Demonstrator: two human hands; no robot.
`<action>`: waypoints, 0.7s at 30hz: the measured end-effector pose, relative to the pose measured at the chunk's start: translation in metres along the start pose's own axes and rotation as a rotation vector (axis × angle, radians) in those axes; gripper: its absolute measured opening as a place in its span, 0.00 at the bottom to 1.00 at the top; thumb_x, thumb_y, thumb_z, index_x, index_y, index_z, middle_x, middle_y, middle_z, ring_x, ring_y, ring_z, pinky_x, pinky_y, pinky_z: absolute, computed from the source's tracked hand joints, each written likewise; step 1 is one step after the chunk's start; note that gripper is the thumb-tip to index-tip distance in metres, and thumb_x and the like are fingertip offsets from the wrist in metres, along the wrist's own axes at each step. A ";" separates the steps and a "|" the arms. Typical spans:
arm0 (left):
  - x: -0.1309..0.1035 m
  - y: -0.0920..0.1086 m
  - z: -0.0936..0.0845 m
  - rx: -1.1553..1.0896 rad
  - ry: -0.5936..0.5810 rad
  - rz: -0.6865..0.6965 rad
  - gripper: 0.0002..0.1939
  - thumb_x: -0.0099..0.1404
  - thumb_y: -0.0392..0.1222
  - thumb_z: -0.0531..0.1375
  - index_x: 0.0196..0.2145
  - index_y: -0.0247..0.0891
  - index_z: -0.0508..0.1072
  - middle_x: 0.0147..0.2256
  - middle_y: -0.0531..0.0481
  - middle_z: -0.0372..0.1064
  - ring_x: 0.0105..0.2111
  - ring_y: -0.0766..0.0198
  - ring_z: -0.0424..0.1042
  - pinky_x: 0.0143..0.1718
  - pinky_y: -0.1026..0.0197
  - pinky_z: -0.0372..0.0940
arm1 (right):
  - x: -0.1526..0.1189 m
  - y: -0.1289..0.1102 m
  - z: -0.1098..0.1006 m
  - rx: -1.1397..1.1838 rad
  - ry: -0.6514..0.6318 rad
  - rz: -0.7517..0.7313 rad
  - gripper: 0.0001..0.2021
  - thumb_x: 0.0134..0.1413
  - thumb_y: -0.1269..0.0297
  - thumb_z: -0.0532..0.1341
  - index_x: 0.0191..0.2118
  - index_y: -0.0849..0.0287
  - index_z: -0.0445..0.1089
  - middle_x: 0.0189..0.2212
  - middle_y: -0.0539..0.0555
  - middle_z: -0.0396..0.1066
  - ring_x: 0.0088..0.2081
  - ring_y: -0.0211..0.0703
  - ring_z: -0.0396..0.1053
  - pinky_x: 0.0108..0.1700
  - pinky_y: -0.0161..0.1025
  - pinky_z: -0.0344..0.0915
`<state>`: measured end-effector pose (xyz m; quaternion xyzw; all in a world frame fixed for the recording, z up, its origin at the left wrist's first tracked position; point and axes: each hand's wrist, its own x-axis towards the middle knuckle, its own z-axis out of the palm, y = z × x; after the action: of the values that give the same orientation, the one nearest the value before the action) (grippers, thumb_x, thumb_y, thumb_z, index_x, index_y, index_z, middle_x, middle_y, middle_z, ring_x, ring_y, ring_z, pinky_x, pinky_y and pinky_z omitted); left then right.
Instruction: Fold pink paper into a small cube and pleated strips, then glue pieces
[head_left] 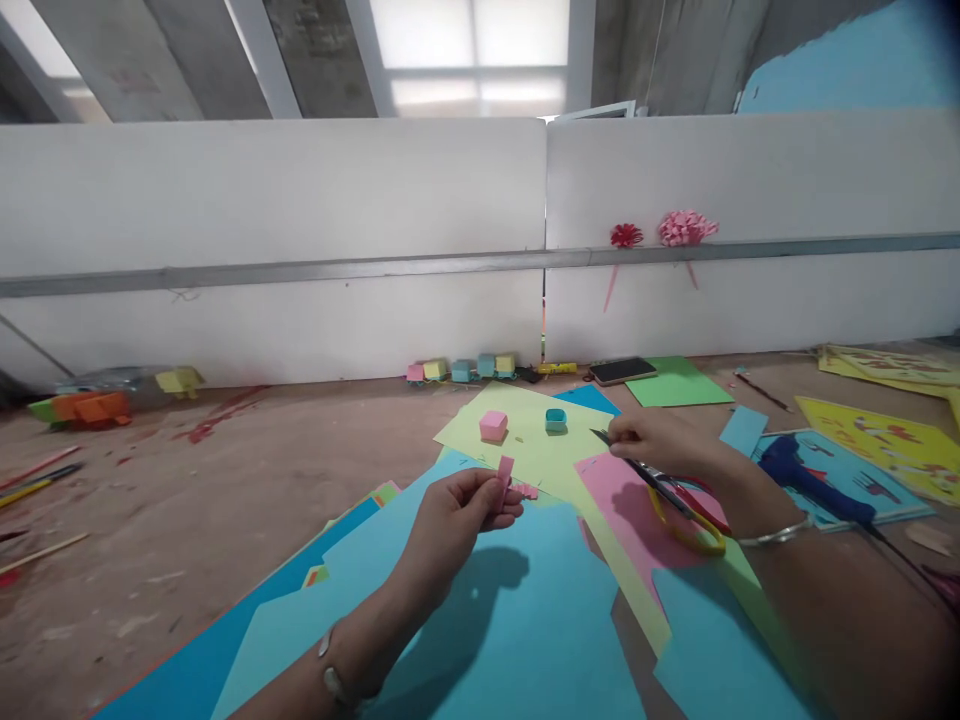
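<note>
My left hand [465, 505] pinches a small pink paper strip [505, 468] upright between thumb and finger, above blue paper [525, 620]. Small pink scraps [526, 491] lie just beyond its fingertips. My right hand [649, 440] is closed on scissors [686, 510] near their blades; the tips point left and the yellow and red handles hang below the hand. A pink paper box [493, 426] and a smaller teal one [556, 420] sit on the pale yellow-green sheet [465, 425] ahead of my hands. Under the scissors lies a pink sheet [607, 490].
A blue glue gun [814, 480] rests on printed sheets at the right. A phone [622, 371], green paper [679, 382] and small paper blocks [463, 371] line the back by the white board [300, 330]. Pencils [41, 483] and an orange paper piece [91, 409] lie left.
</note>
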<state>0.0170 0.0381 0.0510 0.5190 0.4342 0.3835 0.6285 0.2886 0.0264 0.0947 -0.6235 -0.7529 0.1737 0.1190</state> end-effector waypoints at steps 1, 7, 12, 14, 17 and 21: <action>-0.001 0.000 0.001 0.019 -0.026 -0.006 0.19 0.54 0.53 0.69 0.32 0.32 0.77 0.31 0.43 0.78 0.32 0.59 0.78 0.36 0.60 0.73 | 0.001 0.013 -0.001 -0.009 -0.027 0.029 0.12 0.52 0.67 0.57 0.19 0.57 0.60 0.16 0.46 0.58 0.20 0.35 0.54 0.23 0.34 0.46; -0.008 -0.004 0.008 0.141 -0.090 0.006 0.14 0.56 0.49 0.66 0.29 0.34 0.77 0.26 0.45 0.76 0.29 0.59 0.76 0.32 0.60 0.71 | 0.008 0.026 0.011 -0.086 -0.048 0.088 0.18 0.45 0.66 0.65 0.12 0.58 0.59 0.11 0.47 0.55 0.17 0.35 0.54 0.22 0.35 0.46; -0.013 -0.006 0.008 0.412 -0.089 0.196 0.10 0.62 0.44 0.59 0.29 0.37 0.77 0.26 0.46 0.76 0.27 0.60 0.74 0.31 0.61 0.67 | -0.003 -0.044 0.018 -0.001 -0.015 -0.231 0.09 0.60 0.62 0.58 0.31 0.57 0.72 0.29 0.52 0.72 0.32 0.40 0.66 0.33 0.36 0.57; -0.016 -0.006 0.007 0.565 -0.097 0.327 0.10 0.63 0.41 0.57 0.28 0.39 0.77 0.24 0.48 0.74 0.25 0.62 0.71 0.29 0.63 0.63 | -0.009 -0.068 0.025 0.002 -0.001 -0.324 0.07 0.60 0.61 0.59 0.37 0.58 0.72 0.32 0.54 0.73 0.34 0.42 0.66 0.33 0.36 0.57; -0.020 -0.006 0.007 0.753 -0.103 0.466 0.12 0.63 0.38 0.56 0.25 0.39 0.76 0.21 0.50 0.71 0.22 0.64 0.66 0.26 0.65 0.57 | -0.013 -0.086 0.040 -0.108 0.022 -0.316 0.07 0.60 0.65 0.59 0.33 0.60 0.71 0.30 0.54 0.72 0.31 0.42 0.66 0.29 0.36 0.53; -0.022 -0.005 0.005 0.827 -0.146 0.467 0.13 0.65 0.37 0.54 0.26 0.39 0.75 0.23 0.49 0.72 0.23 0.64 0.68 0.27 0.65 0.57 | -0.011 -0.084 0.054 -0.254 0.096 -0.363 0.09 0.57 0.72 0.58 0.26 0.61 0.69 0.23 0.54 0.71 0.26 0.39 0.63 0.27 0.37 0.47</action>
<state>0.0149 0.0147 0.0499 0.8347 0.3767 0.2721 0.2954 0.1938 -0.0046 0.0800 -0.4953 -0.8621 0.0236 0.1046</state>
